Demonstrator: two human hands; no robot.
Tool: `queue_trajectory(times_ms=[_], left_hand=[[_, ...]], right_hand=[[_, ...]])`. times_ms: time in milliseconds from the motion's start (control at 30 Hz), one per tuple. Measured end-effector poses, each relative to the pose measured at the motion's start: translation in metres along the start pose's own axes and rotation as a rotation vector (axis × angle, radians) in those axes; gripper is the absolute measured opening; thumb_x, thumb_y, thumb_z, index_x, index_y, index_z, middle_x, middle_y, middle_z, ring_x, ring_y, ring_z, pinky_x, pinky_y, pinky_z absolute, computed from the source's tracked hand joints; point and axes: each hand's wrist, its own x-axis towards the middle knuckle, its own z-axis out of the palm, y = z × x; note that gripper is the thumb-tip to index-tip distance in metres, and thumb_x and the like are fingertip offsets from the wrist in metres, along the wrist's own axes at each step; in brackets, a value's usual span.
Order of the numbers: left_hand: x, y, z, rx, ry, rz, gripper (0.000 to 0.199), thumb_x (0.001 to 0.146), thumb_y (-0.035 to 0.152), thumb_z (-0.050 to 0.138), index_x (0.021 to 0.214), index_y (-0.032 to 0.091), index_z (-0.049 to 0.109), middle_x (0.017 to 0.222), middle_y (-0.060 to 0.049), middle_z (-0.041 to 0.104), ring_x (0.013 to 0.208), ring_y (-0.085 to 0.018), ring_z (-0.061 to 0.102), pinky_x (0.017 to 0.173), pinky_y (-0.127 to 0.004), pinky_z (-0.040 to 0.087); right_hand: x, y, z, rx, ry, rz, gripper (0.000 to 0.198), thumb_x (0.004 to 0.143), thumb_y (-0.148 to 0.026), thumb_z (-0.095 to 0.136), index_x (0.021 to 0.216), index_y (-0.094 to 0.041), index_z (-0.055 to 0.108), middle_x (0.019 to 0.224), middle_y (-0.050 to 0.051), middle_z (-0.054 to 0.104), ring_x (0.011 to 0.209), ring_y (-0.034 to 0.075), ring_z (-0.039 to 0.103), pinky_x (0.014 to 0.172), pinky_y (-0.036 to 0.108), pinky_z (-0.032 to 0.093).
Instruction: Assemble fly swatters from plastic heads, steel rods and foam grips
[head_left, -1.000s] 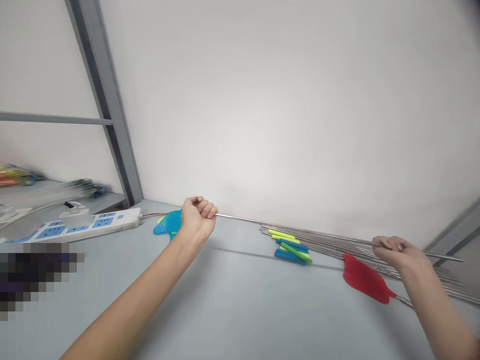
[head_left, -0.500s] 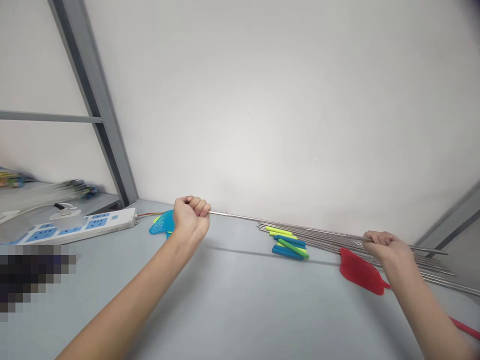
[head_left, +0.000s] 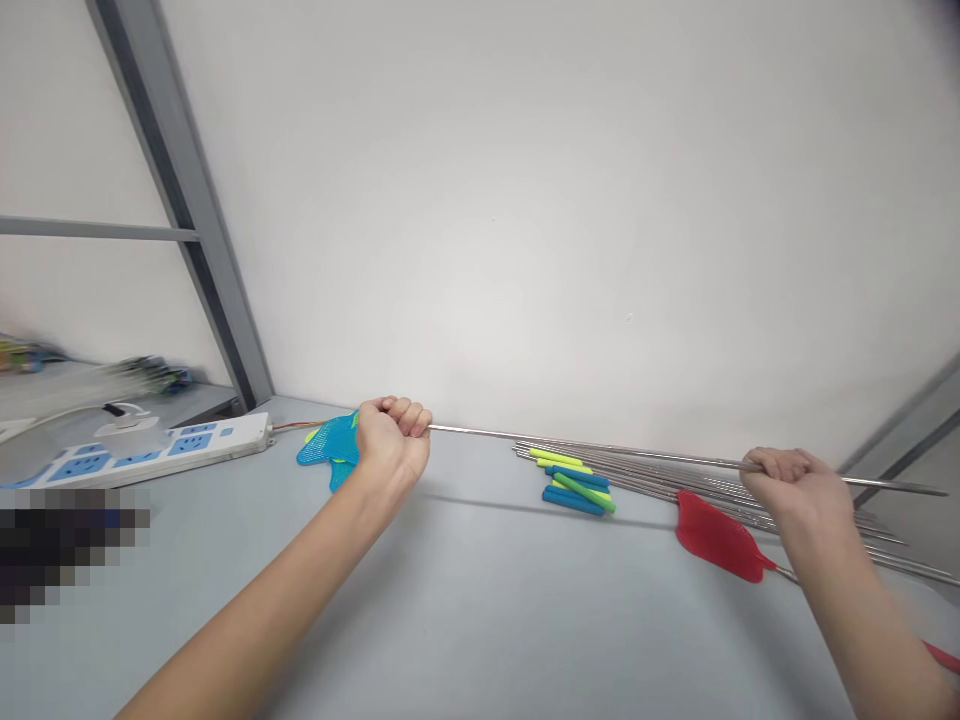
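My left hand (head_left: 395, 440) is closed around the thin left end of a long metal rod (head_left: 592, 448). Farther along the same rod, my right hand (head_left: 801, 487) grips it, and the rod's thicker end sticks out to the right. The rod is held above the table, casting a thin shadow. Partly behind my left hand lie blue fly swatter heads (head_left: 330, 442), with bits of yellow-green showing. A red fly swatter (head_left: 720, 538) lies left of my right forearm, which covers part of its shaft.
Several metal rods (head_left: 645, 482) lie along the wall, with blue, green and yellow sleeves (head_left: 576, 494) near their left ends. A white power strip (head_left: 217, 440) is on the left. Grey metal posts (head_left: 196, 210) rise at the table's (head_left: 510, 620) sides.
Both hands have shifted to the right with the rod, my right hand slightly farther and a little upward. More of the rod's end now extends past my right hand.
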Motion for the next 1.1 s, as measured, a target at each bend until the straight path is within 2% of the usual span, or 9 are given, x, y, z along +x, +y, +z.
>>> queue_trajectory(times_ms=[133,300,433,533,667,800,900,1000,1100], left_hand=[[-0.017,-0.022,0.001,0.025,-0.044,-0.095,0.017,0.061,0.006,0.031,0.049,0.018,0.027,0.037,0.008,0.017,0.029,-0.005,0.017,0.031,-0.018,0.018],[-0.037,-0.046,-0.003,0.079,-0.069,-0.179,0.018,0.068,0.009,0.032,0.052,0.016,0.037,0.043,0.004,0.034,0.040,-0.006,0.037,0.045,-0.021,0.038],[-0.053,-0.050,-0.006,0.327,-0.247,-0.192,0.018,0.075,0.022,0.036,0.064,0.014,0.049,0.063,-0.002,0.049,0.058,-0.010,0.048,0.058,-0.025,0.042],[-0.061,-0.049,-0.007,0.479,-0.387,-0.226,0.026,0.077,0.032,0.034,0.066,0.015,0.051,0.067,-0.001,0.049,0.056,-0.010,0.046,0.057,-0.025,0.041],[-0.062,-0.046,-0.007,0.574,-0.534,-0.263,0.027,0.077,0.034,0.036,0.065,0.016,0.052,0.067,0.000,0.047,0.055,-0.010,0.045,0.057,-0.024,0.039],[-0.059,-0.035,-0.001,0.664,-0.608,-0.224,0.026,0.076,0.034,0.038,0.066,0.016,0.054,0.062,0.000,0.046,0.054,-0.010,0.045,0.058,-0.025,0.038],[-0.061,-0.023,0.009,0.867,-0.677,-0.172,0.025,0.076,0.032,0.041,0.071,0.016,0.059,0.058,-0.001,0.048,0.053,-0.012,0.045,0.057,-0.024,0.037],[-0.066,-0.010,0.018,1.123,-0.763,0.042,0.013,0.069,0.026,0.053,0.076,0.019,0.061,0.067,-0.002,0.054,0.061,-0.014,0.046,0.053,-0.021,0.032],[-0.070,0.001,0.020,1.355,-0.893,0.232,0.007,0.066,0.024,0.057,0.070,0.022,0.061,0.075,-0.002,0.054,0.069,-0.016,0.045,0.053,-0.021,0.029]], right_hand=[[-0.023,0.023,0.019,0.035,-0.011,0.251,0.026,0.068,0.002,0.022,0.054,-0.019,0.023,0.045,-0.008,0.013,0.034,0.005,0.017,0.032,0.018,0.022],[-0.069,0.051,0.041,0.076,-0.141,0.371,0.021,0.071,-0.007,0.035,0.056,-0.018,0.027,0.048,-0.008,0.016,0.038,0.005,0.020,0.035,0.018,0.025],[-0.101,0.060,0.052,0.077,-0.232,0.372,0.021,0.073,-0.018,0.042,0.057,-0.018,0.028,0.051,-0.007,0.016,0.042,0.006,0.021,0.040,0.019,0.029],[-0.114,0.062,0.056,0.055,-0.281,0.389,0.024,0.076,-0.021,0.042,0.057,-0.018,0.028,0.052,-0.006,0.016,0.045,0.006,0.023,0.045,0.020,0.033],[-0.114,0.060,0.055,0.050,-0.287,0.301,0.026,0.078,-0.021,0.039,0.056,-0.018,0.026,0.050,-0.007,0.011,0.042,0.007,0.018,0.041,0.019,0.029],[-0.104,0.055,0.051,0.082,-0.210,0.293,0.026,0.080,-0.019,0.033,0.055,-0.018,0.024,0.049,-0.007,0.010,0.040,0.008,0.016,0.039,0.019,0.028],[-0.096,0.055,0.047,0.091,-0.120,0.327,0.028,0.080,-0.013,0.025,0.054,-0.018,0.020,0.048,-0.006,0.009,0.039,0.008,0.016,0.038,0.019,0.027],[-0.092,0.057,0.043,0.045,-0.080,0.361,0.029,0.080,-0.009,0.020,0.053,-0.018,0.014,0.047,-0.006,0.010,0.037,0.008,0.015,0.037,0.019,0.026],[-0.092,0.059,0.043,0.045,-0.038,0.388,0.028,0.078,-0.009,0.021,0.053,-0.018,0.013,0.047,-0.006,0.009,0.037,0.008,0.014,0.036,0.019,0.024]])
